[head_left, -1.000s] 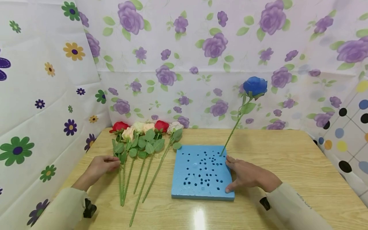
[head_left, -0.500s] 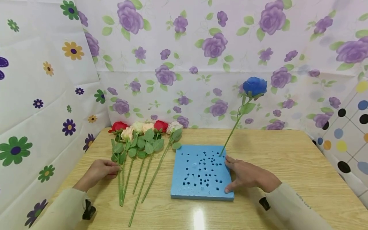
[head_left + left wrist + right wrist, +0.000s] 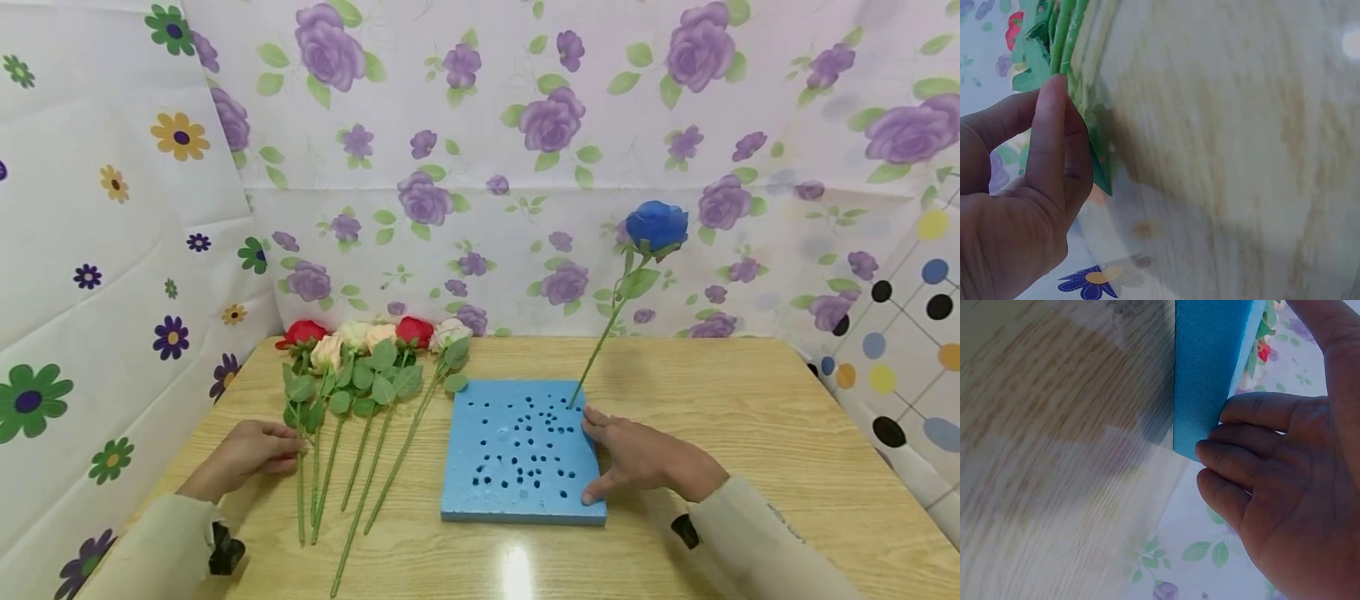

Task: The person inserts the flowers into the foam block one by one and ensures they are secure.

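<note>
At the table's left, my left hand (image 3: 251,454) pinches the leftmost green stem between thumb and fingers, just below its leaves. That stem belongs to a rose (image 3: 302,332) whose head appears to be the red one at the far left. In the left wrist view the fingertips (image 3: 1054,87) meet on the green stems. My right hand (image 3: 645,454) rests along the right side of a blue foam block (image 3: 502,492) full of holes, thumb on its near corner and fingers near the far one. A blue rose (image 3: 657,227) stands tilted right in a hole by the far right corner.
Several more roses lie side by side between my left hand and the block, among them a red one (image 3: 415,332) and a pale pink one (image 3: 450,332). Flower-printed cloth (image 3: 480,167) hangs behind the wooden table (image 3: 712,392).
My left hand has slid slightly down the leftmost stem and drawn it a little apart from its neighbours. The right hand stays at the block. The head view has shifted slightly.
</note>
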{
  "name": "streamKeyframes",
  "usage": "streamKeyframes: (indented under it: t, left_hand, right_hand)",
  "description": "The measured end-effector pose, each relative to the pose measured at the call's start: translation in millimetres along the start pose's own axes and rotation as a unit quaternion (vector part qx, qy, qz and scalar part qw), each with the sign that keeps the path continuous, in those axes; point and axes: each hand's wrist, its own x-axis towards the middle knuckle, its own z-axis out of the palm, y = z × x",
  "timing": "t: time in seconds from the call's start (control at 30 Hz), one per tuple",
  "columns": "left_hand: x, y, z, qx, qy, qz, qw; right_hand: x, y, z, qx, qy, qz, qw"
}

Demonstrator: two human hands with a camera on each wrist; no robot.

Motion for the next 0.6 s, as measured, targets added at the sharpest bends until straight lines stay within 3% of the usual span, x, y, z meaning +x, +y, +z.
streamKeyframes:
  t: [0.33,0.6]
  left_hand:
    - [-4.0,16.2,-8.7,-0.008,-0.009,0.024,0.9996]
    - [-7.0,39.8,-10.7,0.008,-0.007,0.047,0.9988]
  right_hand:
    - [1.2,1.2,-0.9,0.003,0.001,0.003,1.0000]
    - [2.6,0.0,-0.1,0.012,-0.004,0.015,0.9998]
